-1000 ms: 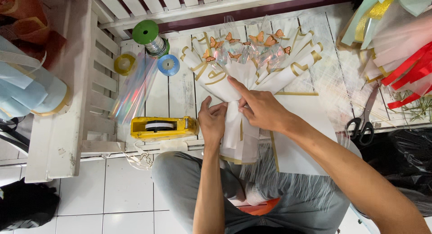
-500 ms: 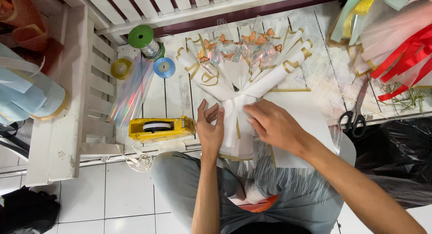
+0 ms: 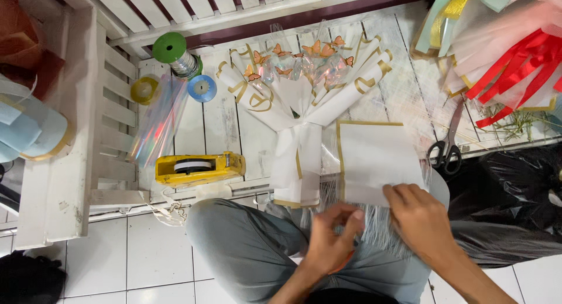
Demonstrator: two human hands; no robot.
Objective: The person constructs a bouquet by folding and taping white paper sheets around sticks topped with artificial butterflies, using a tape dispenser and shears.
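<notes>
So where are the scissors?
In the head view the scissors lie on the white slatted table at the right, just right of the gold-edged white sheet and below the red ribbons.

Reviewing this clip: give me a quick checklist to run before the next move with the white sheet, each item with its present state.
1. Right hand on the white sheet: ok, touching its near edge.
2. Left hand holding something: cannot tell.
3. Bouquet lying flat on the table: ok.
4. Sheet clear of the bouquet: ok, beside its stem wrap.
5. Scissors clear of both hands: ok.
6. Tape dispenser upright: ok.
</notes>
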